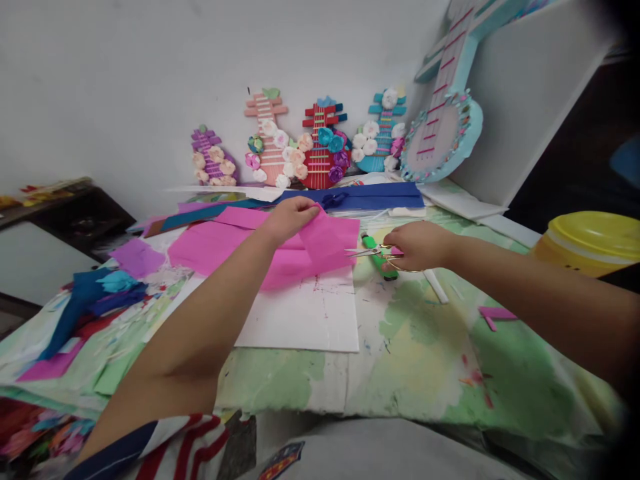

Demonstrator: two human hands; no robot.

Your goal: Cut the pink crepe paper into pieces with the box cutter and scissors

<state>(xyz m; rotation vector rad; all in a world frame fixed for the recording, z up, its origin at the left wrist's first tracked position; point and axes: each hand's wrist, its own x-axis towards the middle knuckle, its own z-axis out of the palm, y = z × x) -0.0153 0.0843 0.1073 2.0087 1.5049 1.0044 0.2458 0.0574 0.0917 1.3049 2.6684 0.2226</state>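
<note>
So the table (320,383) took up most of the space, its cover a blotchy green-and-white thing, wrinkled and paint-stained, probably there to catch mess. The big pale-blue instrument model (443,130) leaned at the back, likely parked there for support: round body, long neck, beaded-looking rim. Four smaller instrument models (323,150) lined the wall, out of the way I'd guess, with puffy ruffled flowers on them.

Pink sheets (215,243) lay over a smooth, flat white board (305,320), which I'd guess kept them off the paint. They looked thin and soft, maybe crepe paper. The left hand (294,219) pinched the upper edge of one and lifted it, seemingly to hold that edge clear.

The right hand (417,245) gripped slim scissors (367,252) by gold-coloured loops, blades slightly parted and pointed at the pink edge; couldn't tell if they touched. Just under them sat a chunky green tool (378,261), tucked within reach.
</note>
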